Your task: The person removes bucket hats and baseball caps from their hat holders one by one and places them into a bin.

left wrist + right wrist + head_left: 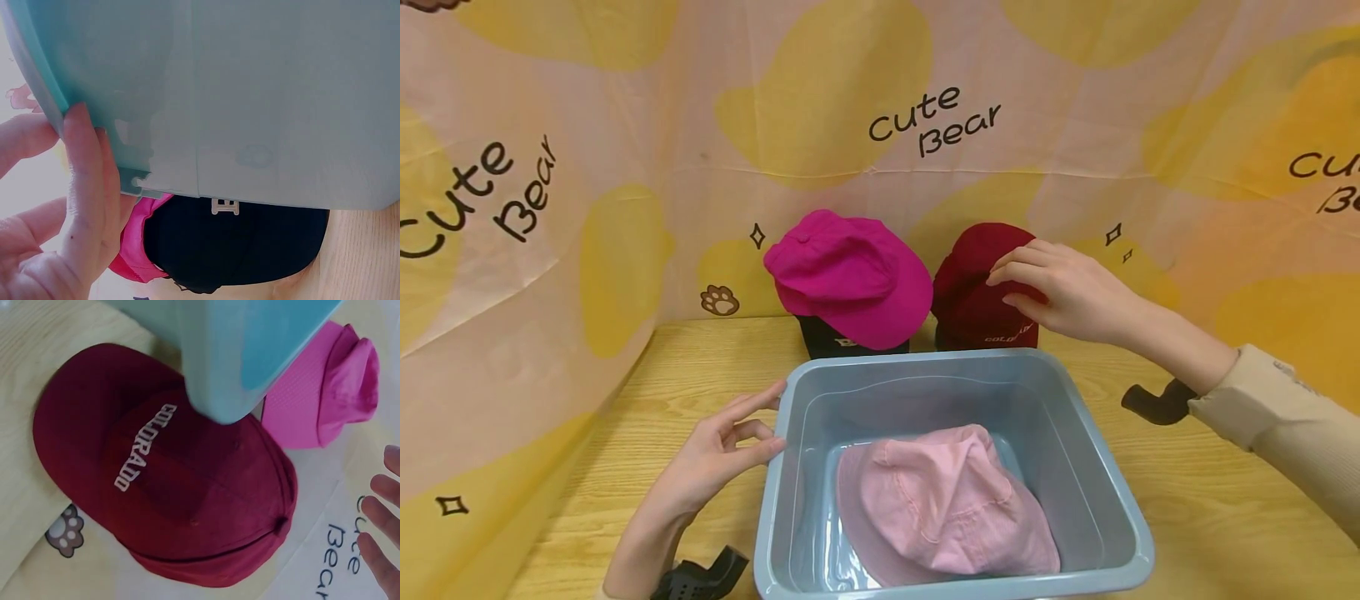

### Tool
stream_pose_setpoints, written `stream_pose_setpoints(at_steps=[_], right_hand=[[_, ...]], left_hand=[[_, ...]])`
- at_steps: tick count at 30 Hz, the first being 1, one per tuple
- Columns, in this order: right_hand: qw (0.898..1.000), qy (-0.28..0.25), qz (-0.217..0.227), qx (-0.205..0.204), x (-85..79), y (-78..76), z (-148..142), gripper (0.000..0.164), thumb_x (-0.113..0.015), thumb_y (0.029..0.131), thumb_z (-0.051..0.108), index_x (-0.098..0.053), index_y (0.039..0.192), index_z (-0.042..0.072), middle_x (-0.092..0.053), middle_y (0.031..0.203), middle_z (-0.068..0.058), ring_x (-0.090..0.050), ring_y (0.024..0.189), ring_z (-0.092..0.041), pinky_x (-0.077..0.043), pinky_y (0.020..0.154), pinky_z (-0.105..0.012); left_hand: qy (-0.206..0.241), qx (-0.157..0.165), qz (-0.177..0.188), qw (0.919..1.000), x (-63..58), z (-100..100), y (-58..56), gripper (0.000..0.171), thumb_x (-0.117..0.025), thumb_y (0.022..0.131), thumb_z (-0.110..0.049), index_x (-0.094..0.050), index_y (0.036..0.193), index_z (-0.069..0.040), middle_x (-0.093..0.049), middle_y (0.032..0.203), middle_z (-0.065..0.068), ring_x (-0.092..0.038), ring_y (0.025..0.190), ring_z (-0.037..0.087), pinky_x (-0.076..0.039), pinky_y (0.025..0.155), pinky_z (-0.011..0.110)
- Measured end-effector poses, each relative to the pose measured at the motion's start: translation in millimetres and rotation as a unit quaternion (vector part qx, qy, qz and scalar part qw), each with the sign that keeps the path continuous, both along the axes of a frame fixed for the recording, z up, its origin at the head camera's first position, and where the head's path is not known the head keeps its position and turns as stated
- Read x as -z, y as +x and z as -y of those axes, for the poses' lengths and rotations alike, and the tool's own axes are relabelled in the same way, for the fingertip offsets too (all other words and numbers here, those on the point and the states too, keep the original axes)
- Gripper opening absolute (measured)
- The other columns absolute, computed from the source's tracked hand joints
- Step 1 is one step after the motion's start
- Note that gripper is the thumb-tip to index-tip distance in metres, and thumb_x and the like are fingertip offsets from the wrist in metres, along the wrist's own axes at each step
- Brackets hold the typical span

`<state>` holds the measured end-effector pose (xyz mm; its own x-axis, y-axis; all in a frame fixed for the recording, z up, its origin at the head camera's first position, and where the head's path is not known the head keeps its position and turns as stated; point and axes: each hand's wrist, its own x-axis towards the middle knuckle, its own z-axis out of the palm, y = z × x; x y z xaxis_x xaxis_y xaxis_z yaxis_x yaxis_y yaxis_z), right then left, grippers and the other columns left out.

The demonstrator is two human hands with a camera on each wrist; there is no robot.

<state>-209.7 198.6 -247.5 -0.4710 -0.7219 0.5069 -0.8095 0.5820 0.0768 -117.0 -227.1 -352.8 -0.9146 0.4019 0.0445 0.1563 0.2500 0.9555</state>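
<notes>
A blue-grey plastic basin stands on the table with a pale pink cap lying inside it. My left hand is at the basin's left side, its fingertips touching the rim and the outer wall just under it. Above the maroon cap hovers my right hand, fingers loosely bent and holding nothing. The right wrist view shows white COLORADO lettering on that cap, with the right fingers apart from it. Left of it, a magenta cap sits on top of a black cap.
Behind the caps hangs a pink and yellow cloth printed with "Cute Bear", which also runs along the left side. The wooden tabletop shows on both sides of the basin. The basin's far rim is close to the caps.
</notes>
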Motion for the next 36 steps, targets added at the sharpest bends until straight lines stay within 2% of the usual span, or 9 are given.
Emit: stream_pose_setpoints(at_steps=[8, 17, 28, 36], right_hand=[[0.999, -0.007, 0.006, 0.042, 2.0, -11.1, -10.3, 0.034, -0.076, 0.075, 0.004, -0.067, 0.108, 0.007, -0.067, 0.107, -0.008, -0.060, 0.100, -0.027, -0.049, 0.086, -0.046], [0.994, -0.016, 0.029, 0.108, 6.4, -19.3, -16.6, 0.036, -0.074, 0.078, 0.004, -0.065, 0.113, 0.006, -0.067, 0.109, -0.009, -0.058, 0.101, -0.030, -0.047, 0.086, -0.048], [0.987, -0.024, 0.064, 0.145, 17.0, -30.8, -23.5, 0.040, -0.074, 0.081, 0.008, -0.062, 0.119, 0.007, -0.064, 0.115, -0.011, -0.055, 0.104, -0.032, -0.044, 0.091, -0.051], [0.986, -0.031, 0.067, 0.149, 20.4, -36.6, -23.1, 0.037, -0.072, 0.083, 0.008, -0.062, 0.118, 0.005, -0.063, 0.117, -0.013, -0.053, 0.107, -0.033, -0.043, 0.094, -0.051]], left_hand=[[-0.002, -0.001, -0.005, 1.0000, 0.2, -0.9, 0.0, 0.062, -0.064, 0.091, -0.012, -0.039, 0.148, -0.016, -0.046, 0.132, 0.006, -0.065, 0.087, 0.012, -0.052, 0.077, 0.026], [-0.004, -0.005, -0.002, 1.0000, 0.4, -1.0, 1.3, 0.062, -0.065, 0.091, -0.013, -0.039, 0.148, -0.016, -0.046, 0.131, 0.005, -0.065, 0.087, 0.012, -0.052, 0.077, 0.026], [-0.001, -0.003, 0.009, 1.0000, -0.9, -0.9, 3.0, 0.062, -0.064, 0.092, -0.014, -0.038, 0.148, -0.017, -0.045, 0.134, 0.005, -0.064, 0.088, 0.011, -0.051, 0.078, 0.025], [-0.006, -0.004, 0.007, 0.9999, -2.9, -1.2, 3.8, 0.062, -0.064, 0.092, -0.014, -0.039, 0.148, -0.018, -0.045, 0.133, 0.005, -0.065, 0.088, 0.011, -0.050, 0.076, 0.025]])
